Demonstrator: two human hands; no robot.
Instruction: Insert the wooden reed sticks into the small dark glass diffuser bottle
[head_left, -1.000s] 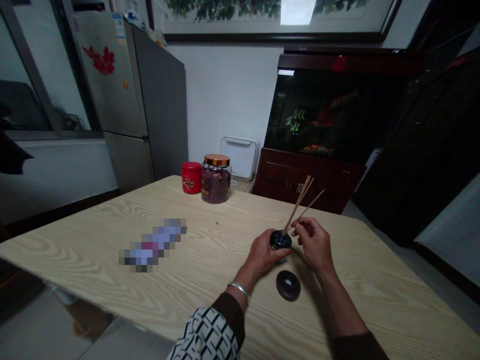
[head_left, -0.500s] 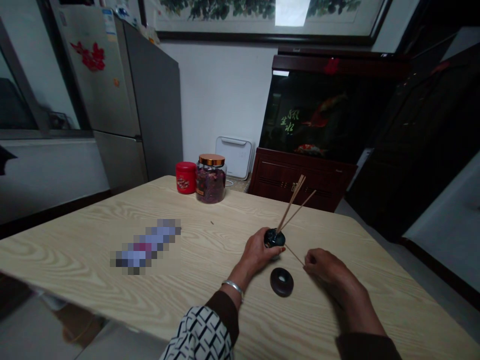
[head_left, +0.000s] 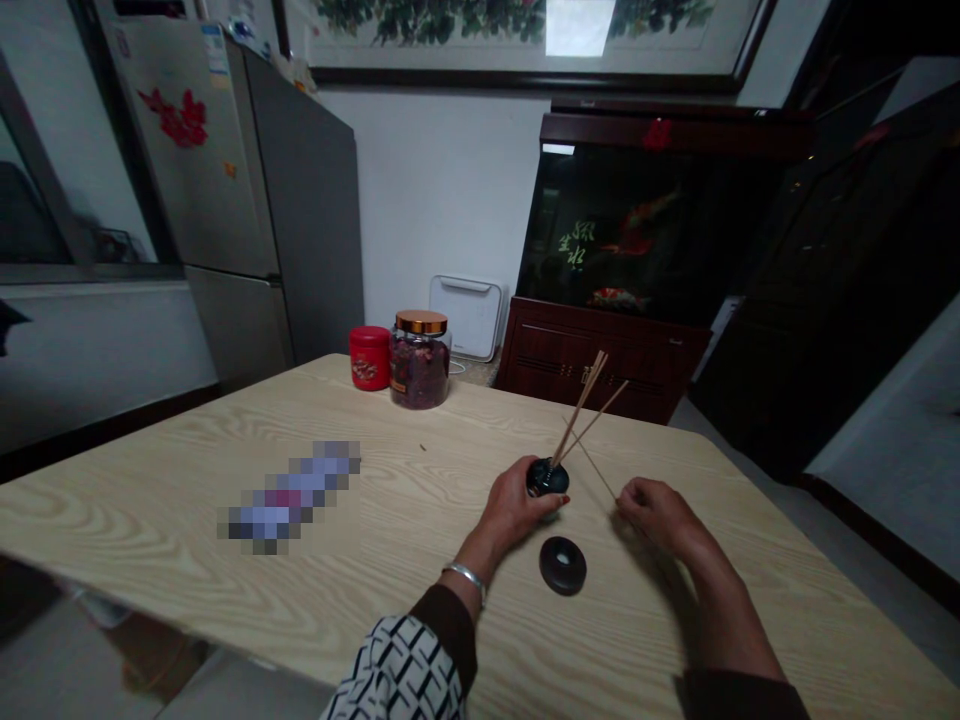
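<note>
My left hand (head_left: 517,503) grips a small dark round bottle (head_left: 547,478) on the light wood table (head_left: 420,590), and several thin wooden reed sticks (head_left: 581,415) stand tilted out of its neck. My right hand (head_left: 660,517) sits to the right, its fingertips pinching one loose reed stick (head_left: 590,460) that leans up and away from me. Just below the bottle, a dark round disc-shaped base (head_left: 562,566) with a pale centre lies on the table between my hands.
A red tin (head_left: 369,358) and a glass jar of dried petals (head_left: 419,368) with a gold lid stand at the far edge. A pixelated object (head_left: 289,497) lies left. Beyond the table are a fish tank (head_left: 622,225) on a wooden cabinet and a fridge (head_left: 240,200).
My right hand has moved slightly up and right, and the loose stick now stands more upright in its fingers. The left hand and bottle have barely moved.
</note>
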